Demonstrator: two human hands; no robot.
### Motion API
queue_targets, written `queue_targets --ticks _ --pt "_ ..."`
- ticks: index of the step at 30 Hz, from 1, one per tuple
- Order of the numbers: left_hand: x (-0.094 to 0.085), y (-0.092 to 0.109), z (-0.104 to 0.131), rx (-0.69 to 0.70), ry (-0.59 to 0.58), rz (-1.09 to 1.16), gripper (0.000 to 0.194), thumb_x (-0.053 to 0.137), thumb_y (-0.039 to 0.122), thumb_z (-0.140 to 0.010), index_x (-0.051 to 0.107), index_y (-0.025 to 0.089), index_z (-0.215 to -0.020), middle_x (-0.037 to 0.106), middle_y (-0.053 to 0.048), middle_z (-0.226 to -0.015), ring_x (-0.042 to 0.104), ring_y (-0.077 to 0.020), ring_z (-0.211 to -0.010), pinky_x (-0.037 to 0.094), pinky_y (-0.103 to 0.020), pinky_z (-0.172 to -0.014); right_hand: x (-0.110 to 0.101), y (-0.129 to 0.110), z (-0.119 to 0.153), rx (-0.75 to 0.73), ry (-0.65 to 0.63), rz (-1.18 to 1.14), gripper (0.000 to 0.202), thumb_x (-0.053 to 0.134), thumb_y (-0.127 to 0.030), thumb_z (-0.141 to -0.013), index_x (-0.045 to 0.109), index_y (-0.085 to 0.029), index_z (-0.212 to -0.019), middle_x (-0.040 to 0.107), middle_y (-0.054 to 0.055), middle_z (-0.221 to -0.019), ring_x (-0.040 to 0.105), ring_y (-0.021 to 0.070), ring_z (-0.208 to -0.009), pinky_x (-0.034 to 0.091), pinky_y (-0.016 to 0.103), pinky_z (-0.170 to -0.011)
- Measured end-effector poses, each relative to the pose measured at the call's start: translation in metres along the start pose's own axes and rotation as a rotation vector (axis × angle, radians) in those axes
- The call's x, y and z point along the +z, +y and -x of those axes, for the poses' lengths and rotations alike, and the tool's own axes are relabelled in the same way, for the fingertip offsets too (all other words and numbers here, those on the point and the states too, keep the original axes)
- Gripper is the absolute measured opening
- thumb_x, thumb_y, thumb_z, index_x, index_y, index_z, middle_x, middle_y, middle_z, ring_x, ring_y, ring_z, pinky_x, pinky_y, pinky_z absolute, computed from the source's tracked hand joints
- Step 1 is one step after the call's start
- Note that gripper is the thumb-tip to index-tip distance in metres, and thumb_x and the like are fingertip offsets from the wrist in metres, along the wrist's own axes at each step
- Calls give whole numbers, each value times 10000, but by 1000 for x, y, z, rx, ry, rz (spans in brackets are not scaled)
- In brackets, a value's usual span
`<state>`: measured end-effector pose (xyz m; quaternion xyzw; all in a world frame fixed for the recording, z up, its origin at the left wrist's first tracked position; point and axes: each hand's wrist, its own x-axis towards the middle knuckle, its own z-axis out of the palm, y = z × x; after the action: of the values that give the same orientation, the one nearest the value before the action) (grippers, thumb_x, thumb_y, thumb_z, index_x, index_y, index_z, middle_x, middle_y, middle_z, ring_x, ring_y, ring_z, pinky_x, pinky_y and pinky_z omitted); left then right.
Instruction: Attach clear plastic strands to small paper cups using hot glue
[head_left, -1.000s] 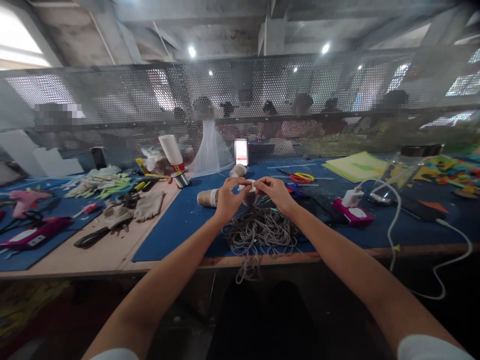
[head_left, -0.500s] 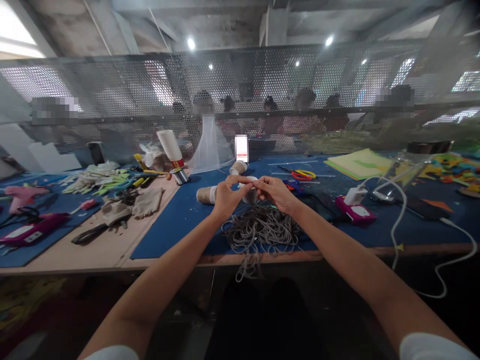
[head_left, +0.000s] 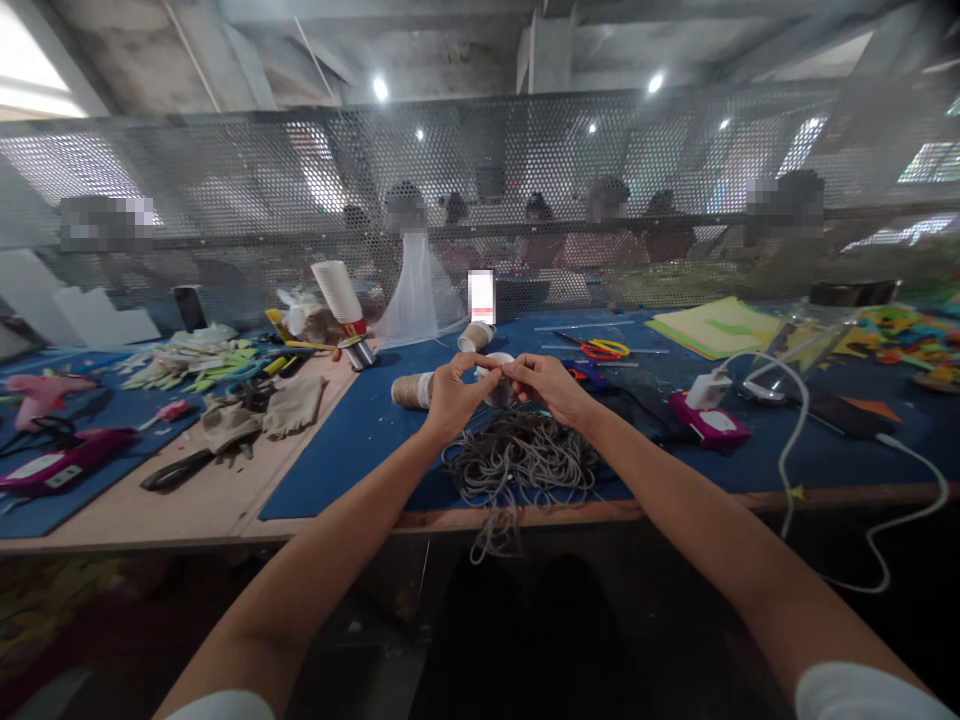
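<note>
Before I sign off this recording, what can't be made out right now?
- Head view: whether left hand and right hand pinch something; their grip hides it.
- Head view: sides of the white cup, partly behind both hands.
- Head view: content of the lit screen, pixelated.
- Head view: colourful pieces, cut by right edge.

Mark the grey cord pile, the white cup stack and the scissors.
Grey cord pile [head_left: 529, 458], head view: tangle's middle.
White cup stack [head_left: 337, 294], head view: side wall.
Scissors [head_left: 594, 348], head view: red handle.
</note>
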<state>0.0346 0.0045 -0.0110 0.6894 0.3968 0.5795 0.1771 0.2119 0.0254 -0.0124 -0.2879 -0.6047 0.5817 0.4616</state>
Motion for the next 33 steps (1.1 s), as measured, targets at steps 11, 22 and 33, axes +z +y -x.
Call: queue_targets --ticks 11,22,33 --pt "0 1 1 38 -6 -26 43 696 217 -809 720 184 -823 734 -22 -847 662 -170 -839 505 -310 -836 0 -3 2 81 -20 -22 417 827 -520 -703 626 -163 -779 578 -47 -619 514 62 -506 402 208 -516" --pt "0 3 1 48 -1 -13 76 759 282 -812 762 214 -847 762 -40 -890 684 -194 -909 526 -361 -909 1 -5 3 122 -90 -103 378 763 -511 -781 571 -186 -779 482 -93 -580 373 32 -439 388 214 -514" --pt "1 -1 3 71 10 -60 45 698 229 -822 727 197 -834 737 -25 -861 669 -177 -863 509 -317 -856 5 -3 3 123 -66 -86 419 781 -537 -747 557 -184 -754 494 -80 -566 375 40 -437 323 202 -453"
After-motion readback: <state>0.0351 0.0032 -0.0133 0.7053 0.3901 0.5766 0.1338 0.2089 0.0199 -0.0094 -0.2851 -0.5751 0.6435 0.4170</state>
